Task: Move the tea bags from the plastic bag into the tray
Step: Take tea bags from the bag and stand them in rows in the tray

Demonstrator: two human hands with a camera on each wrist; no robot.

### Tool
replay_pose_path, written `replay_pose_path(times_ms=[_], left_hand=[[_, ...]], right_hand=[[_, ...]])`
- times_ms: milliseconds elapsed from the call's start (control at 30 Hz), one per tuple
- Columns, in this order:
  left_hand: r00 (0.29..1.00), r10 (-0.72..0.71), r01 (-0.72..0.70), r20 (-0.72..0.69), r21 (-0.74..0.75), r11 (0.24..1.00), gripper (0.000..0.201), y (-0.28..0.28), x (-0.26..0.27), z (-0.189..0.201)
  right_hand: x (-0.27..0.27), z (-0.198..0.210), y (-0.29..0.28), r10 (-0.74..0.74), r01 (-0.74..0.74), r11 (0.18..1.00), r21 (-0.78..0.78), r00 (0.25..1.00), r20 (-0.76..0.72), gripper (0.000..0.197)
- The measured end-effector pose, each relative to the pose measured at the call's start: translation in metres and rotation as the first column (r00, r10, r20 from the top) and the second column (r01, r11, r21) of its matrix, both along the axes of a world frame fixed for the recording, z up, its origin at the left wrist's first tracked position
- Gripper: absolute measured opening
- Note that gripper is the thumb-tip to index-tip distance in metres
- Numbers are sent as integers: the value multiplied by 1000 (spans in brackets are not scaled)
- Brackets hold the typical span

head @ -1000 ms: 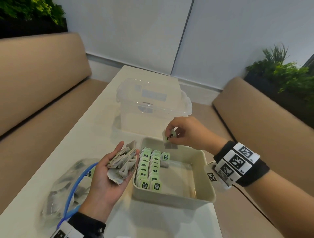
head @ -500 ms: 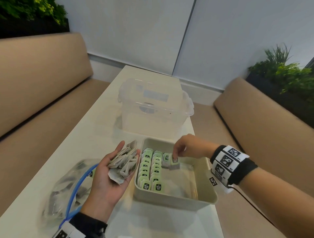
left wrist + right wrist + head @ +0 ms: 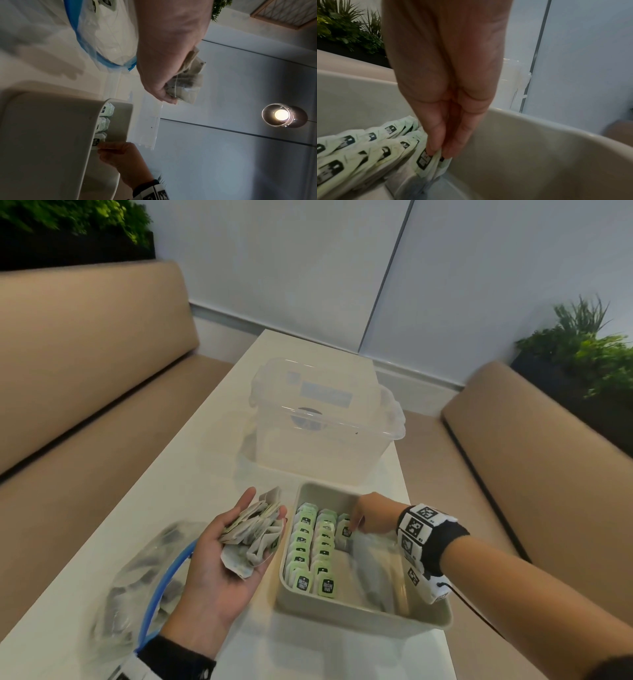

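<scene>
So my right hand [image 3: 371,513] is down inside the tray [image 3: 359,609], at the far end, fingertips [image 3: 436,143] pressed together and pinching the top edge of one tea bag [image 3: 428,161]. That bag stands right against the last of the green tea bags already lined up [image 3: 313,549], which run in two neat rows from my fingers back toward me, with a third row just getting going where I'm pinching.

My left hand [image 3: 226,556] is palm up just left of the tray, fingers loosely cupped around a messy pile of loose tea bags [image 3: 253,534]. Behind and below that wrist, the plastic bag [image 3: 137,587] with the blue zip lies on the table [image 3: 191,474], more bags inside it. Past my right fingers, beyond the tray's far wall, sits a clear lidded box [image 3: 325,419].
</scene>
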State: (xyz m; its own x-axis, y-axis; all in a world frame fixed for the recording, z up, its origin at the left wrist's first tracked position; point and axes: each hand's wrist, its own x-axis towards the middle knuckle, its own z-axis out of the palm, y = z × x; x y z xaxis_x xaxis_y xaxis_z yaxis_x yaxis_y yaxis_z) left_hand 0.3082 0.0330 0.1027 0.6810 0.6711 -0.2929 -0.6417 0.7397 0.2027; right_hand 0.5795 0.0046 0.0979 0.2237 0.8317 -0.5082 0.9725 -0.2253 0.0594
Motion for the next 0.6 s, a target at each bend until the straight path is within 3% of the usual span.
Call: replay_pose_path(times_ms=[200, 300, 400, 500, 600], left_hand=[[998, -30, 30, -49, 6, 1000, 35, -4, 6, 2], [995, -55, 53, -82, -21, 998, 31, -6, 9, 0], [988, -98, 95, -122, -31, 995, 31, -9, 16, -1], [988, -129, 126, -84, -43, 991, 30, -15, 21, 2], [984, -175, 171, -38, -89, 981, 30, -22, 25, 3]], right_hand=[[-13, 21, -6, 16, -16, 999, 31, 1000, -3, 35], [-32, 53, -6, 73, -23, 950, 311, 986, -150, 27], [-59, 87, -7, 309, -40, 799, 600, 883, -353, 22], [-88, 106, -8, 481, -218, 792, 571, 799, -362, 21], [-104, 103, -2, 466, -313, 851, 422, 820, -332, 21]])
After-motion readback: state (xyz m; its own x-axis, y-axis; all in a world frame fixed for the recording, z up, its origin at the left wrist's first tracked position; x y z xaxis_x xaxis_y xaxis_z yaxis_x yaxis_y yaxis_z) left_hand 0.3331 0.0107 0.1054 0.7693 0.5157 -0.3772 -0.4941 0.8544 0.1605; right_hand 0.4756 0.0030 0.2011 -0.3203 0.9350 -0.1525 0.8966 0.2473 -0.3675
